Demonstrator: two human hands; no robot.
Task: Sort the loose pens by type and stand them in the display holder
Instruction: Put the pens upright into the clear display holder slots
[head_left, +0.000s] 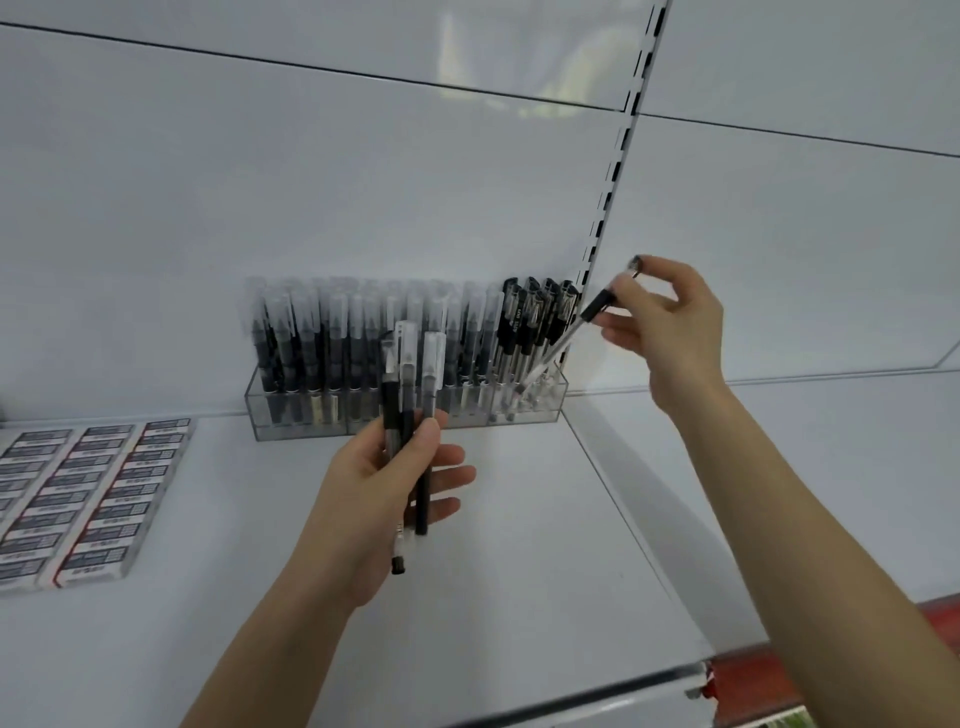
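A clear display holder (291, 421) stands against the back wall of a white shelf, full of upright pens. Frosted-cap pens (358, 322) fill its left and middle; black-cap pens (524, 317) stand in the right section. My left hand (384, 488) grips a bundle of several loose pens (413, 395) upright in front of the holder. My right hand (670, 322) pinches a black-cap pen (571, 338) by its top end. That pen slants down to the left with its tip inside the holder's right section.
Rows of boxed erasers (78, 499) lie on the shelf at the left. A slotted upright rail (613, 182) runs up the back wall just right of the holder. The shelf's front edge (597, 696) and a red strip (753, 670) lie at lower right.
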